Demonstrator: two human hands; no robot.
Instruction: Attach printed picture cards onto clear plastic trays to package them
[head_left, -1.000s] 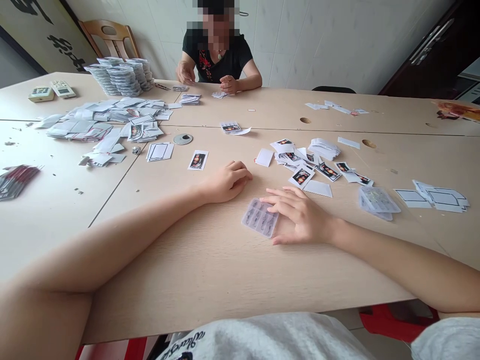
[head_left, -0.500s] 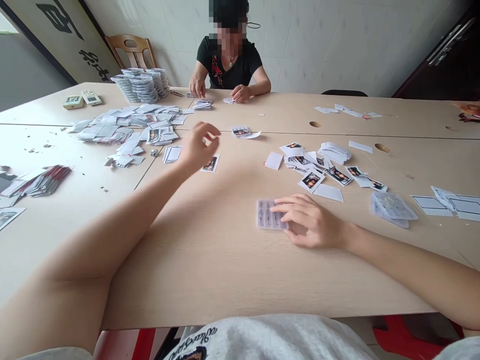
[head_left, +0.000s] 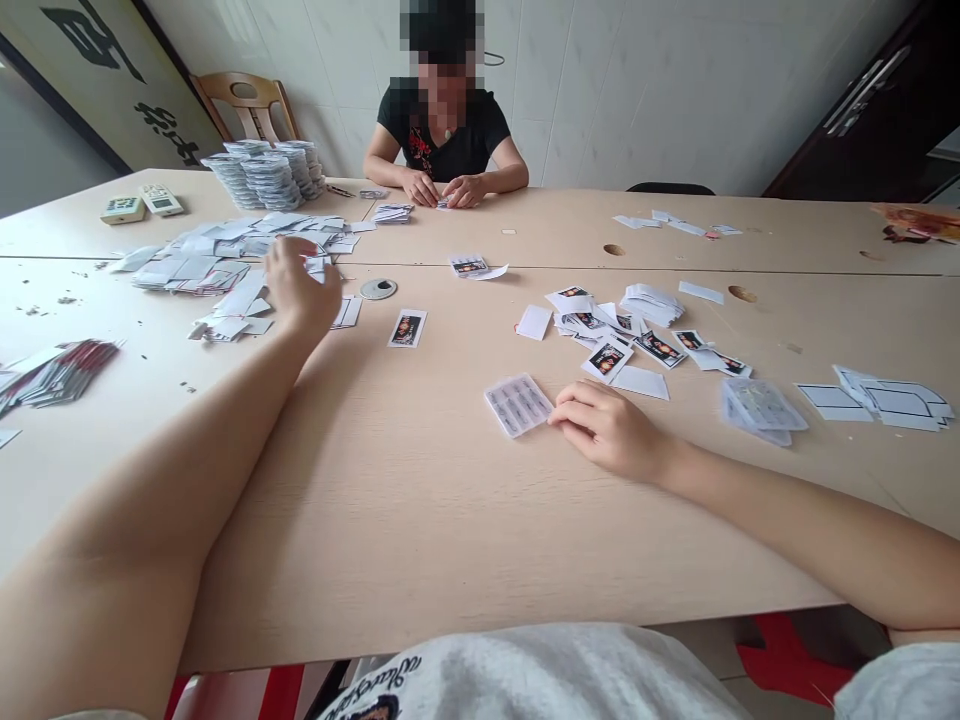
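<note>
My right grip (head_left: 611, 430) has its fingertips at the right corner of the clear compartment box (head_left: 517, 405), fingers bunched; can't tell from here if they pinch it or only touch. Box sits on the worktop (head_left: 450, 540) roughly ahead of me, turned at an angle, rows of small compartments facing up. My left grip (head_left: 300, 290) is reached out over the near right edge of the big white card pile (head_left: 202, 245), thumb and fingers parted, nothing clearly held; can't confirm contact with the cards. Just right of it: bordered cards (head_left: 349, 312), a round grey disc (head_left: 379, 289) and a lone dark-printed card (head_left: 407, 328). Beyond the box, to the right, I have loose printed cards (head_left: 607, 357) overlapping in a heap. Further right, more clear boxes (head_left: 761, 408), overlapping. Across from me a co-worker in black (head_left: 450, 135) has both hands together on small pieces near the far edge.
</note>
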